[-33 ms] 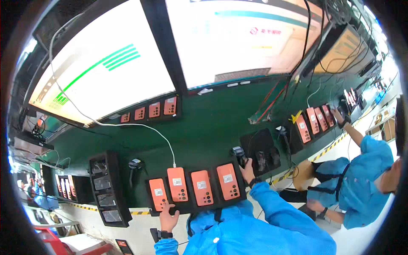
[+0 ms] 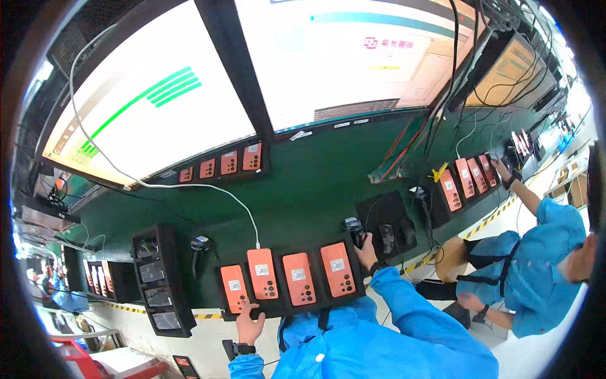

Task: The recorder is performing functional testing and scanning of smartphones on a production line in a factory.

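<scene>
I have the left hand (image 2: pixel 250 325) spread loosely at the lower end of the leftmost coral smartphone (image 2: pixel 233 285), the right hand (image 2: pixel 367 254) wrapped around a handheld barcode scanner (image 2: pixel 352 225), right of lower centre. Three more smartphones (image 2: pixel 298 279) lie alongside in a black tray (image 2: pixel 291 311), lower centre, on the green tabletop (image 2: pixel 297 196).

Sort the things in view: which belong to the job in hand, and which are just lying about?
In the work:
leftmost phone, touched by the left hand
black scanner, held by the right hand
near tray with three more phones
white cable, plugged into one of them

Apparently aside:
second scanner, unheld
compartmented black tray
back phones, below the left monitor
</scene>
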Demonstrator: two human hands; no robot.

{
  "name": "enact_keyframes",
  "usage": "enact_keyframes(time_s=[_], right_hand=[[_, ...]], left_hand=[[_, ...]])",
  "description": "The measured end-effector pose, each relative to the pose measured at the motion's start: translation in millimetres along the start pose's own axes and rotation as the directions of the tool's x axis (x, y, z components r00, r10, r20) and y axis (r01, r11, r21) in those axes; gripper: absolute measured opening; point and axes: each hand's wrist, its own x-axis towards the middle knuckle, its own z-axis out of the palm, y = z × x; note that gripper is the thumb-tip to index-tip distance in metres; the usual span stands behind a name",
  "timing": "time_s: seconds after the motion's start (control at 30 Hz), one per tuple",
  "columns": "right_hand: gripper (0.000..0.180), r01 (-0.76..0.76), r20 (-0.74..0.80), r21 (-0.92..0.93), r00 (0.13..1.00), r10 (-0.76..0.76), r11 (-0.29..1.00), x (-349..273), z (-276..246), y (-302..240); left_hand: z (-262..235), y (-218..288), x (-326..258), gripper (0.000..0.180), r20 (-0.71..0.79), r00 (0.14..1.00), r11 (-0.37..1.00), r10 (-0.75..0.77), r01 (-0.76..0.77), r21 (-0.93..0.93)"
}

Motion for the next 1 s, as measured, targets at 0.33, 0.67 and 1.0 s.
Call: enact_keyframes(time_s=[0.33, 0.67, 1.0], right_hand=[[0.046, -0.174, 0.321, 0.474, 0.947, 0.015, 0.863, -76, -39, -125], [0.046, -0.523, 0.576, 0.375, 0.778, 0.249, 0.766, -172, 28, -142], [0.044, -0.563, 0.577, 0.393, 0.767, 0.282, 0.727, -175, 26, -150]], left_hand=[[5, -10, -4, 0.031, -0.060, 0.994, 0.990, 0.090, -0.083, 0.111], [-10, 4, -5, 0.029, -0.011, 0.993, 0.990, 0.119, -0.119, -0.076], [-30, 20, 2, 0.031, -0.035, 0.994, 0.993, 0.107, -0.109, -0.052]])
